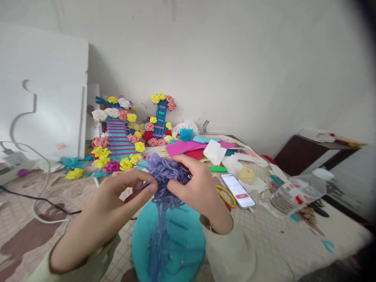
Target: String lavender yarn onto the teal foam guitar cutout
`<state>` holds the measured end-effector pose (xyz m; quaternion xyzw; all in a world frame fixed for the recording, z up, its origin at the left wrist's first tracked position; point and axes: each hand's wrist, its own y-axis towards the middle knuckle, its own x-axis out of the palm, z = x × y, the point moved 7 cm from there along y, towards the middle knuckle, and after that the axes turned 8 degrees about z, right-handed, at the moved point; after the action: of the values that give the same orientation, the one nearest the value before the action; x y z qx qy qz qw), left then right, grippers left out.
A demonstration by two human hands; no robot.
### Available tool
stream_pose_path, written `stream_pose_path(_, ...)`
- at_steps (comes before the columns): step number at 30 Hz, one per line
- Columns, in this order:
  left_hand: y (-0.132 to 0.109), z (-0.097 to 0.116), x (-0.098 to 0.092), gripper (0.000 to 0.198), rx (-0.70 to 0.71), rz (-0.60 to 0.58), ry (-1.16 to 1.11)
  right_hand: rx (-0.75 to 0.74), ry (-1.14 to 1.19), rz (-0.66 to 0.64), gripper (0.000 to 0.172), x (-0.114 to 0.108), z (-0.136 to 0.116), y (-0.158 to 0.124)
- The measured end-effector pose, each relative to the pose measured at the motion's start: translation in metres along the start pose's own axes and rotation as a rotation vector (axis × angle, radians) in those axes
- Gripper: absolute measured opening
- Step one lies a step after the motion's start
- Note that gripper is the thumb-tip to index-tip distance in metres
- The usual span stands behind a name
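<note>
A tangled bundle of purple yarn is held up between my two hands. My right hand wraps around its right side, thumb in front and fingers behind. My left hand pinches at the left edge of the bundle with thumb and forefinger. Loose strands hang from the bundle down onto a round turquoise disc, which lies on the table right below my hands. Several small pale dots show on the disc. Exactly which strands my left fingers grip is too small to make out.
Paper-flower-decorated panels stand behind my hands, beside a white foam board. Coloured paper sheets lie at the back. To the right are a phone, a yellow tape ring and a clear plastic bottle. A cable crosses the left.
</note>
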<state>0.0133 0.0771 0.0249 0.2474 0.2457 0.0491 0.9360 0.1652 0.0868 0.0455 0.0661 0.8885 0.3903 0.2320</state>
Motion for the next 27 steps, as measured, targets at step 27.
stream_pose_path(27,0.0,-0.009,0.001,0.017,-0.211,0.063,-0.459,0.339,0.998,-0.361,0.024,0.05,0.009,-0.01)
